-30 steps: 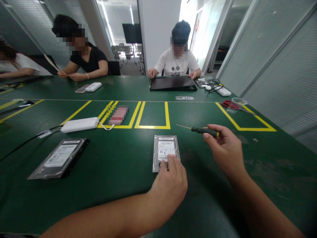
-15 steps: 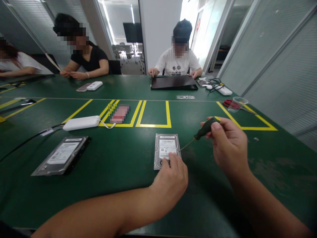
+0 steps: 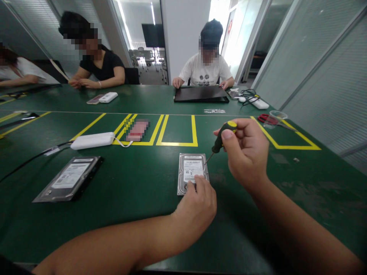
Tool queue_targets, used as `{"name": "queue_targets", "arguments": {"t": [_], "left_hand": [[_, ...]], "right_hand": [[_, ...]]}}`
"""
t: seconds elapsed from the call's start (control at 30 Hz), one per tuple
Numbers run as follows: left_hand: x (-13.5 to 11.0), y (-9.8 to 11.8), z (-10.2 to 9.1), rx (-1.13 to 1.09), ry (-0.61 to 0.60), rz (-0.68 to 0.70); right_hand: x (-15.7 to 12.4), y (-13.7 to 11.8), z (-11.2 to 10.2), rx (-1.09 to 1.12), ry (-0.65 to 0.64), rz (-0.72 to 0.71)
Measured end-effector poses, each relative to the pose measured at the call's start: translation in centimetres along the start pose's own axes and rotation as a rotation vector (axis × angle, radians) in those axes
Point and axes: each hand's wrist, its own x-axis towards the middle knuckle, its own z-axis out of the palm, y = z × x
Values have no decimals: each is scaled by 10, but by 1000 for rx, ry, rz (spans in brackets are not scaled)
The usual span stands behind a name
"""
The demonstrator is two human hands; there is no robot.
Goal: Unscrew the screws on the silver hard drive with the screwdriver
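A small silver hard drive (image 3: 192, 166) with a white label lies flat on the green table in front of me. My left hand (image 3: 199, 200) grips its near end, with fingertips on the label side and the near right corner covered. In my right hand (image 3: 248, 152) is a dark green screwdriver (image 3: 219, 140) with a yellow end, held between thumb and fingers. Its thin shaft slants down and left, the tip at the drive's right edge; I cannot tell whether it touches. A larger hard drive (image 3: 70, 175) lies on the table to the left.
A white power strip (image 3: 92, 141) with a black cable lies beyond the larger drive, near a pink phone (image 3: 138, 130). Red-handled scissors (image 3: 268, 119) and a clear cup (image 3: 278, 115) are at the right. Across the table, a person handles a black panel (image 3: 201, 94).
My right hand has moved left and slightly up with the screwdriver, which now stands steeper. Its tip has shifted to the drive's upper right edge. My left hand stays on the drive.
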Motion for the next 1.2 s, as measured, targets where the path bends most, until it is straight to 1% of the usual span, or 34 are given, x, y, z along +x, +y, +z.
{"name": "queue_targets", "arguments": {"t": [0.2, 0.43, 0.6, 0.73, 0.93, 1.07, 1.2], "left_hand": [[0, 0, 2, -36, 4, -8], [3, -10, -2, -113, 19, -7], [4, -16, -3, -177, -21, 5], [3, -18, -2, -200, -22, 9], [1, -20, -1, -229, -41, 21], [2, -23, 0, -271, -43, 31], [3, -24, 0, -287, -38, 29]], "right_hand": [[-4, 9, 1, 27, 2, -28], [-4, 16, -1, 90, 17, -21], [-6, 17, -2, 112, 3, -9], [-6, 17, -4, 67, 6, -8], [-8, 27, -9, -57, 3, -63], [-13, 35, -10, -111, -37, -74], [-16, 40, -10, -180, -68, -119]]}}
